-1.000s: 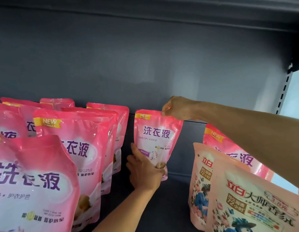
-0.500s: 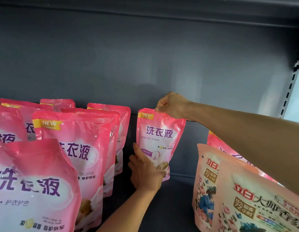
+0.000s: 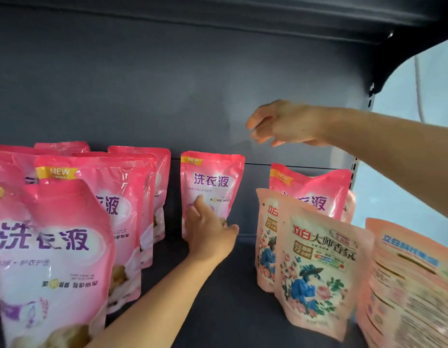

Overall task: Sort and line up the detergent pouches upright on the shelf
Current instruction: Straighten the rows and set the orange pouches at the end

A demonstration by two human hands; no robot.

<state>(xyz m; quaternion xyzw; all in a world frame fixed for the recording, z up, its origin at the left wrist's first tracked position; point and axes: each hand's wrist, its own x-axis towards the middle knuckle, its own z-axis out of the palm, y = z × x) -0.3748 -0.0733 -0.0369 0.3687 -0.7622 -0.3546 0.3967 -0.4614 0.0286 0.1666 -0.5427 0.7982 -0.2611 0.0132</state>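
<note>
A pink detergent pouch (image 3: 213, 182) stands upright at the back of the dark shelf (image 3: 218, 305), against the rear wall. My left hand (image 3: 209, 234) rests on its lower front, fingers spread around the base. My right hand (image 3: 280, 124) hovers above and right of the pouch's top, fingers apart, holding nothing. Several more pink pouches (image 3: 92, 222) stand in rows on the left. Another pink pouch (image 3: 316, 194) stands at the back right, behind peach floral pouches (image 3: 316, 270).
The grey back panel (image 3: 167, 84) closes the shelf behind. An upper shelf (image 3: 243, 11) overhangs. The slotted upright (image 3: 353, 177) bounds the right side. A peach pouch showing its back (image 3: 408, 290) leans at the near right. Bare shelf floor lies between the two groups.
My right hand has let go of the pouch's top corner and lifted up and to the right, opening. The pouch now stands at the back wall, my left hand still at its base.
</note>
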